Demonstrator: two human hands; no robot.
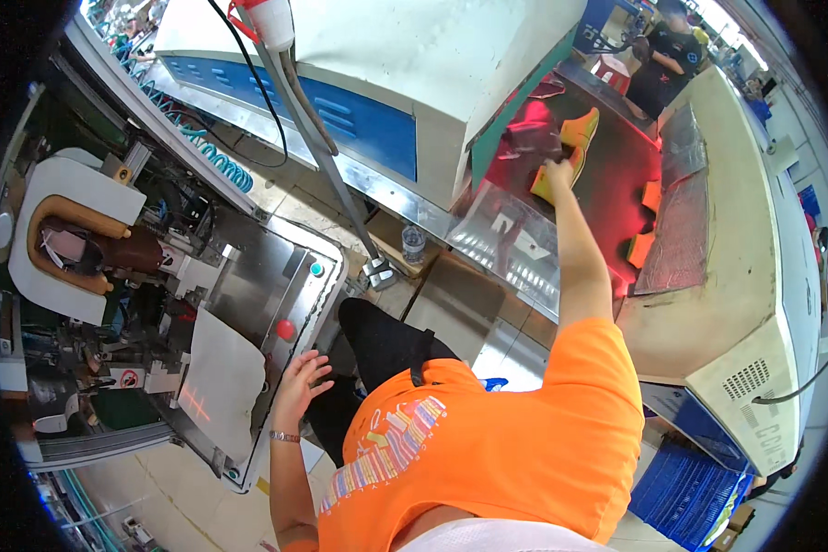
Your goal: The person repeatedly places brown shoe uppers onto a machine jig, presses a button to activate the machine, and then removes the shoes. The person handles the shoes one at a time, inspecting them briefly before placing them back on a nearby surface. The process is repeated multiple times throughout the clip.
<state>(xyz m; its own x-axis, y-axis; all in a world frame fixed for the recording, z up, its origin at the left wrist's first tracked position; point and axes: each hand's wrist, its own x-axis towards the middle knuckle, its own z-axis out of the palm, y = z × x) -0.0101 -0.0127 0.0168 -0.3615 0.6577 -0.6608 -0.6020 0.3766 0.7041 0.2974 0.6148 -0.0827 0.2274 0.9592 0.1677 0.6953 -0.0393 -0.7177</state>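
While the left hand, empty with fingers loosely spread, hangs near the round red button, the right hand (nearer of the 2) curls closed on the long yellow-and-orange shoe-shaped piece, ahead-right over the flat red-lit belt, axis slanting up-right.

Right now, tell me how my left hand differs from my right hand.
Your left hand looks empty, fingers apart; your right hand is at a yellow shoe piece, its grip too small to tell.
The left hand is near the red button; the right hand is over the red-lit belt.
The left hand has a wristband behind it; the right hand shows none.
Both are bare.
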